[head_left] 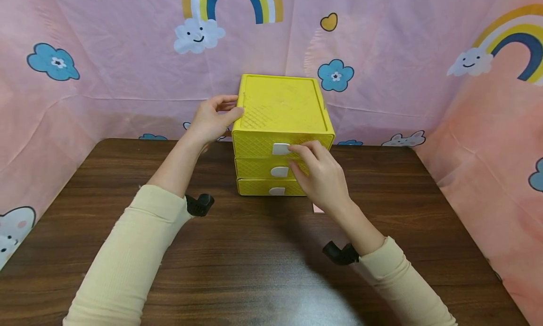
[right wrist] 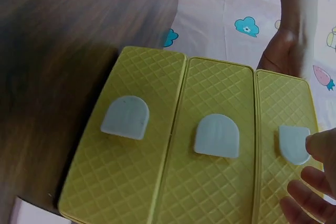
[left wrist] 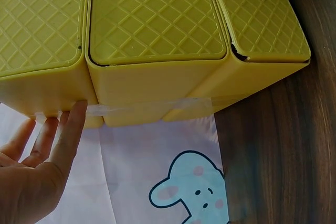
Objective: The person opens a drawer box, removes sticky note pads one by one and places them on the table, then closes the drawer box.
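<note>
A yellow drawer unit with three stacked drawers stands at the back of the table, each front bearing a white handle. My left hand rests against the unit's upper left side, its thumb at the top edge; the left wrist view shows its fingers extended along the side wall. At the front, my right hand touches the edge of the top drawer's handle with a fingertip. That handle's rounded end points the opposite way from those on the middle and bottom handles. All drawers look closed.
A small pale pink flat piece lies on the dark wooden table, partly hidden by my right hand. Pink cloth printed with rainbows and flowers hangs behind and at both sides. A strip of clear tape crosses the unit's side.
</note>
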The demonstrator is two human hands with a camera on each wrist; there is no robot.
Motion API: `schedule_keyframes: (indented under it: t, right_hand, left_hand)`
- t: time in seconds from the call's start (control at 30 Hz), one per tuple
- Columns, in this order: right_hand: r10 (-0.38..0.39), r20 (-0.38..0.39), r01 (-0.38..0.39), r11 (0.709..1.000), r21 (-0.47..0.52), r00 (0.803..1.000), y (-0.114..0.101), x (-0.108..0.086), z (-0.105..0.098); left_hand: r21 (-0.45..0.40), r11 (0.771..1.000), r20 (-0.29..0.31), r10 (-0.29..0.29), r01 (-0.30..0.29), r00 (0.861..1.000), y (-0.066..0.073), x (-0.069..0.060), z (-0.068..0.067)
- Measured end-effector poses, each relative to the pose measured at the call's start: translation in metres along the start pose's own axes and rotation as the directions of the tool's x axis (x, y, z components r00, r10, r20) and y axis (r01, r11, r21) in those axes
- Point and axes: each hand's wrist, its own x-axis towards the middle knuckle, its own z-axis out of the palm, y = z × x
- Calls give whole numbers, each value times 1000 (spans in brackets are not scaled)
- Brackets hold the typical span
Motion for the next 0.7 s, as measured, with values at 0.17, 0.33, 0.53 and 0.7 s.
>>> schedule_keyframes:
  t: [0.17,0.33,0.53,0.7]
  right_hand:
    - [39,-1,-39,999,15,999,0,-10,7]
    - [55,4,-55,998,5,999,0,-17,15]
    - [68,35,-67,998,-10,997,1,-24,23]
    - [83,52,-83,997,-9,995,2,-27,29]
  left_hand:
    - [-3,1000,-4,-1,1,1000,1,0,0]
    - [0,1000,0,-3,3,1000,1,0,0]
    - [-2,1000,7,-9,9,1000,2,-1,0]
    - [0,1000,7,-6,6,1000,2,-1,-1]
